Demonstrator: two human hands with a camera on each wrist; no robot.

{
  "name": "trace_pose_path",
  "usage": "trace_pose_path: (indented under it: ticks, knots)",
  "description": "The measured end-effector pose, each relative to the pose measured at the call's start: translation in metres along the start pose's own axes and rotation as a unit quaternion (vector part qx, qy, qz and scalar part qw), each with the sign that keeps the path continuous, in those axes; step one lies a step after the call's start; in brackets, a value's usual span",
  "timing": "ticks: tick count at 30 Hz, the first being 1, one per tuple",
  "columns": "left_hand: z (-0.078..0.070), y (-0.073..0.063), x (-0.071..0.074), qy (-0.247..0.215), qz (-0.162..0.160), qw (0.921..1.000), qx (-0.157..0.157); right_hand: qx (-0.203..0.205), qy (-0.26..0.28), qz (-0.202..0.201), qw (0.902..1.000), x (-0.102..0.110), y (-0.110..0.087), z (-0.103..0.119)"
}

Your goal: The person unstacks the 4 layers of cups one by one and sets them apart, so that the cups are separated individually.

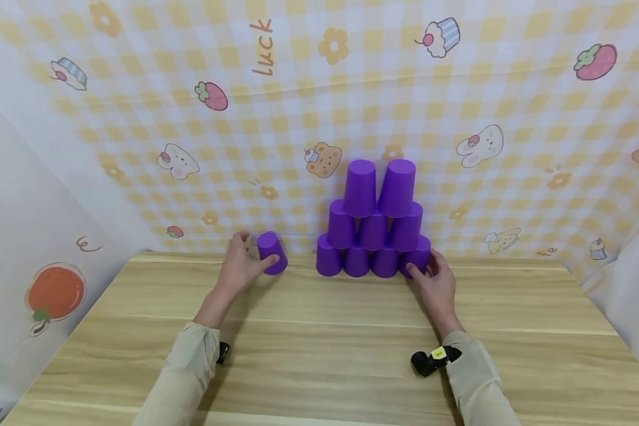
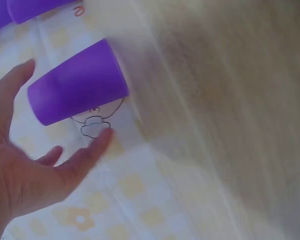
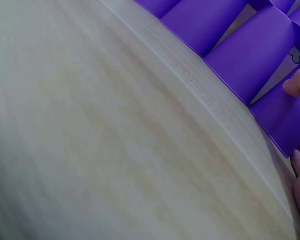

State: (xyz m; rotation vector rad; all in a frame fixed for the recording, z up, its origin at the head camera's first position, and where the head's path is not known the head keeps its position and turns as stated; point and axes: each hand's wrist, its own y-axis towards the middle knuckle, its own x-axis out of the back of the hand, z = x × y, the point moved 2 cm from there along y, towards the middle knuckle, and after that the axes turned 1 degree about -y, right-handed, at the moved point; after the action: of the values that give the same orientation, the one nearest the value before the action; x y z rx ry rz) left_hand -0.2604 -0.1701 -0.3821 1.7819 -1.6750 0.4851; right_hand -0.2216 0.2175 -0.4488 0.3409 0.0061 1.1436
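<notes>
A lone purple cup [image 1: 273, 255] stands upside down on the left of the table. My left hand [image 1: 239, 266] is around it with thumb and fingers spread; the left wrist view shows a gap between the fingers and the cup [image 2: 80, 82]. To the right, upside-down purple cups form a stack [image 1: 373, 231]: several in the bottom row, three in the middle, two on top. At the bottom row's right end, my right hand [image 1: 438, 283] holds the end cup [image 1: 416, 253], thumb on its front and fingers curled at its right side. Part of that hand lies outside the right wrist view.
The wooden table [image 1: 319, 355] meets a yellow-checked cloth backdrop [image 1: 277, 154] close behind the cups. White cloth [image 1: 21, 195] hangs at the left side. A black wrist camera [image 1: 428, 362] sits by the right sleeve.
</notes>
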Motion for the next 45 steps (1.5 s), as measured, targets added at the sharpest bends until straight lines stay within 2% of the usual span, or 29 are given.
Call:
trace_pose_path:
  ticks: [4,8,11,14,20,26,30,36,45]
  knots:
    - [-0.009,-0.005,0.007,-0.045,-0.064,0.9968,-0.020,-0.001,0.000,0.010,1.0000,0.001,-0.001,0.002]
    - [-0.024,-0.009,0.012,-0.076,-0.127,0.9876,-0.052,-0.008,0.012,0.019,0.9997,0.002,-0.006,0.016]
    - [-0.038,-0.011,0.015,-0.096,-0.156,0.9794,-0.085,-0.010,0.013,0.022,0.9996,0.002,-0.010,0.029]
    - [-0.056,-0.013,0.016,-0.118,-0.163,0.9723,-0.119,-0.011,0.003,0.023,0.9997,0.002,-0.012,0.036]
    - [-0.097,-0.012,0.010,-0.159,-0.144,0.9585,-0.189,-0.015,-0.007,0.021,0.9996,0.003,-0.013,0.039]
    - [-0.125,-0.003,0.000,-0.156,-0.115,0.9567,-0.217,-0.011,0.005,0.019,0.9997,0.004,-0.012,0.037]
    - [-0.137,0.002,-0.006,-0.154,-0.102,0.9596,-0.213,-0.007,0.017,0.023,0.9996,0.001,-0.007,0.025]
    - [-0.153,0.009,-0.015,-0.174,-0.062,0.9646,-0.188,0.003,0.024,0.025,0.9994,0.000,-0.008,0.028]
    - [-0.177,0.020,-0.034,-0.171,-0.021,0.9661,-0.192,-0.002,-0.006,0.013,0.9999,0.001,0.001,0.001]
